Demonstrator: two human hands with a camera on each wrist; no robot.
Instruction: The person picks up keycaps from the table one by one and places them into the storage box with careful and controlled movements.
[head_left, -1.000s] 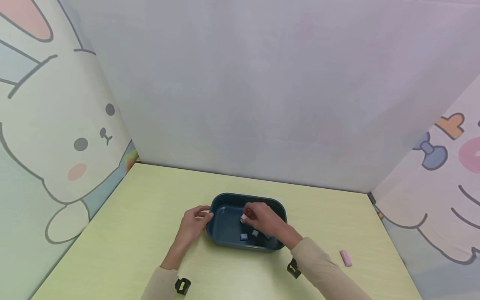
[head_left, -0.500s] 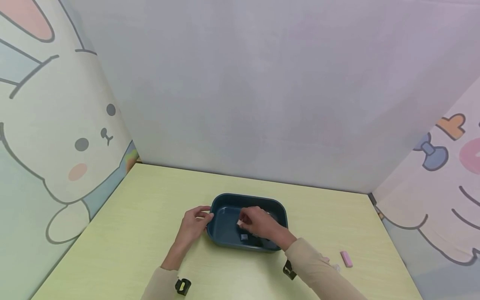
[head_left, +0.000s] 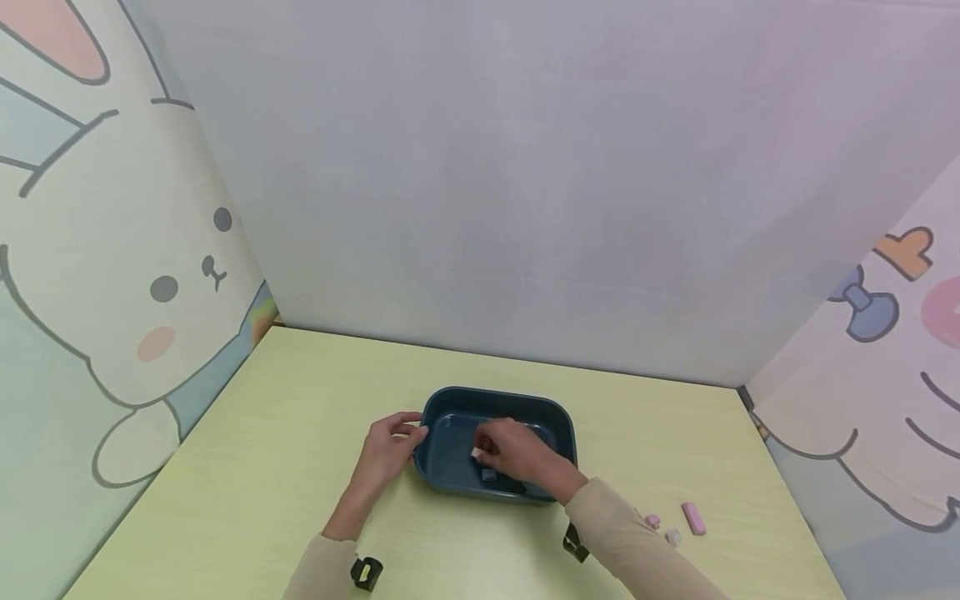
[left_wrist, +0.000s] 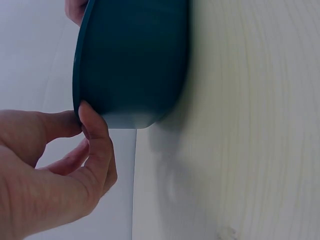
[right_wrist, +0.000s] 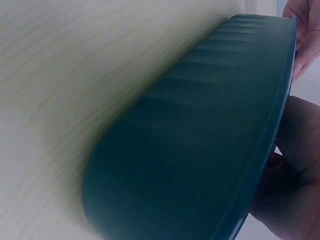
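A dark teal rectangular tray (head_left: 450, 479) sits on the pale yellow table (head_left: 262, 467). My left hand (head_left: 390, 450) holds the tray's left rim with thumb and fingers; the left wrist view shows the thumb (left_wrist: 97, 137) on the rim of the tray (left_wrist: 132, 60). Reaching inside the tray, my right hand (head_left: 513, 454) pinches a small pale block (head_left: 476, 452). A small grey-blue block (head_left: 488, 474) lies on the tray floor just below it. The right wrist view shows only the tray's outer wall (right_wrist: 200, 150) and part of the palm.
On the table right of my right sleeve lie a pink bar (head_left: 692, 517), a small pink piece (head_left: 653, 521) and a small white piece (head_left: 672, 537). Cartoon-printed panels wall in the table on the left, back and right.
My right hand has sunk lower and slightly left inside the tray with the pale block. The sleeve shifted, uncovering two small pieces on the table. The left hand stayed on the rim.
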